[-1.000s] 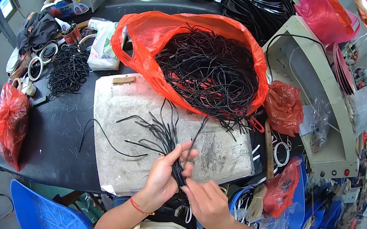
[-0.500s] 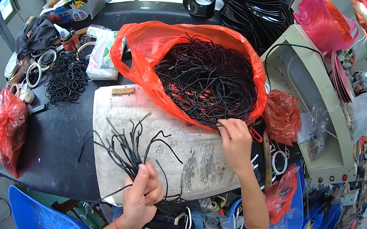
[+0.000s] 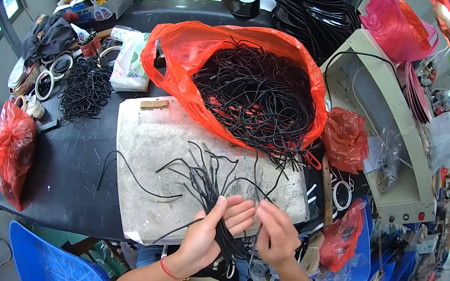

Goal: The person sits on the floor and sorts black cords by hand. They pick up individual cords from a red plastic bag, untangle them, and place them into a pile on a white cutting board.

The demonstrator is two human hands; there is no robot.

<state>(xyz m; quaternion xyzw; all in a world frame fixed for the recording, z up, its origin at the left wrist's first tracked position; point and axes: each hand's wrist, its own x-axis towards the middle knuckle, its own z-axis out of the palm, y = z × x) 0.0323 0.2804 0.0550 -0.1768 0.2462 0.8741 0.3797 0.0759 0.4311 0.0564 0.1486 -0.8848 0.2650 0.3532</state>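
Observation:
A bundle of thin black cords (image 3: 207,186) lies across my left hand (image 3: 213,227), held under the thumb. Its loose ends fan out above the board, and the rest hangs below the palm. The fingers of my left hand stretch toward my right hand (image 3: 278,233), which pinches a black cord (image 3: 253,185) close by. Ahead of both hands, an open red plastic bag (image 3: 186,87) holds a tangled heap of black cords (image 3: 259,94), with some ends spilling over its near edge. A single cord (image 3: 140,183) curves across the left of the worn white board (image 3: 151,136).
The board lies on a black tabletop (image 3: 72,177). At left are a knotted red bag (image 3: 10,152), a black cord pile (image 3: 85,91) and a tissue pack (image 3: 131,65). A beige machine housing (image 3: 404,164) stands at right beside a crumpled red bag (image 3: 345,139). A wooden block (image 3: 154,104) rests on the board.
My right hand has come back from the bag's edge toward me, beside my left hand, with a cord in its fingers. My left hand has shifted right, its fingers uncurled. Cord ends now spill from the bag.

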